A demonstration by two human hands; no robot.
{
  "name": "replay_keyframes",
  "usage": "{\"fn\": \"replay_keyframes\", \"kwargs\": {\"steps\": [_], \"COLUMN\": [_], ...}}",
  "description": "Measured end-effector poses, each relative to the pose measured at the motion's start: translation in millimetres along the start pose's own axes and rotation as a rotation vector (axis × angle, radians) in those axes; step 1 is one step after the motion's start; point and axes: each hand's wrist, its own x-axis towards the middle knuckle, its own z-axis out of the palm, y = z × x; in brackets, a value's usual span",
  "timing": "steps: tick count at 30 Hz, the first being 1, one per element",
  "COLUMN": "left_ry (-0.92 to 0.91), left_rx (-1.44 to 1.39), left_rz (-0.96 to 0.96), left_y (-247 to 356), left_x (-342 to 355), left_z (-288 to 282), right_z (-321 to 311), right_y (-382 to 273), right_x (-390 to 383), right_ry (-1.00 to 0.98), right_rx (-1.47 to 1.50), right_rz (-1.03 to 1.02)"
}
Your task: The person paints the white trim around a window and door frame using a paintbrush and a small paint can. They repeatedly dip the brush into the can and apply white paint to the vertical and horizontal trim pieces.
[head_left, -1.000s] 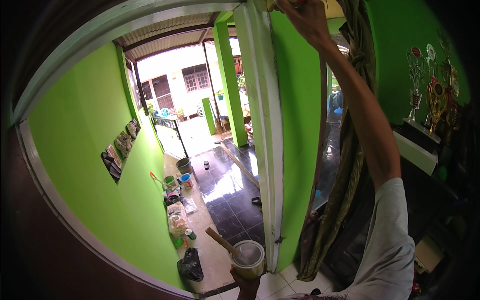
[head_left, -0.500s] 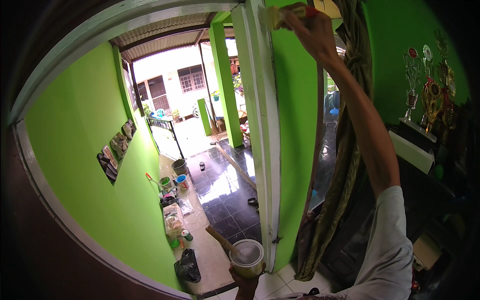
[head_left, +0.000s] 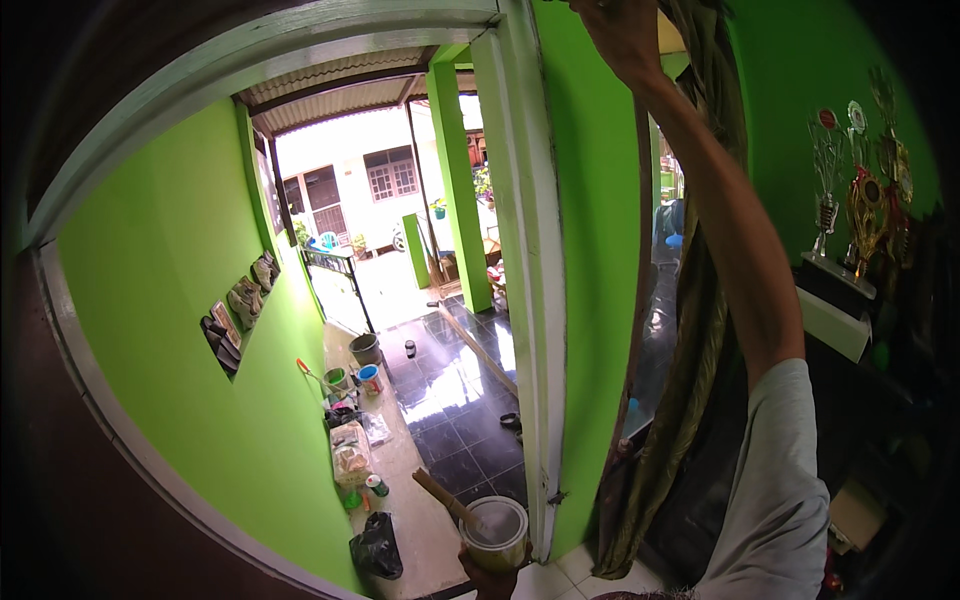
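Observation:
My left hand (head_left: 490,578) grips a paint can (head_left: 500,553) from below at the bottom of the view. The can is uncapped, with whitish paint (head_left: 497,522) inside and a wooden stick (head_left: 444,496) leaning out over its left rim. My right hand (head_left: 618,30) is raised to the top edge, close to the upper part of the white door frame (head_left: 540,250). Its fingers are closed; the paintbrush they held half a second ago is cut off by the picture edge now.
A brown curtain (head_left: 690,400) hangs beside my right arm. Trophies (head_left: 855,220) stand on the right. Beyond the doorway, buckets (head_left: 367,348), a black plastic bag (head_left: 376,546) and a long pole (head_left: 475,345) lie along the floor. Shoes fill a niche (head_left: 230,320) in the green wall.
My right hand has moved up, taking the brush past the top edge. The view has shifted a little, so the doorway sits lower. The can stays in my left hand.

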Motion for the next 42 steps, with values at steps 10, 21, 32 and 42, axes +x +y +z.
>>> {"fn": "replay_keyframes", "kwargs": {"steps": [10, 21, 32, 42], "left_ry": [0.045, 0.049, 0.051, 0.033], "left_rx": [0.086, 0.123, 0.166, 0.251], "left_rz": [0.008, 0.012, 0.022, 0.05], "left_y": [6, 8, 8, 9], "left_x": [6, 8, 5, 2], "left_z": [-3, -3, -4, -3], "right_z": [1, -2, -13, -32], "right_y": [0, -9, -21, -24], "right_x": [13, 9, -3, -18], "right_ry": [-0.222, -0.149, -0.163, -0.212], "right_rx": [-0.279, -0.126, -0.054, -0.036], "right_rz": [0.147, 0.159, 0.154, 0.223]}}
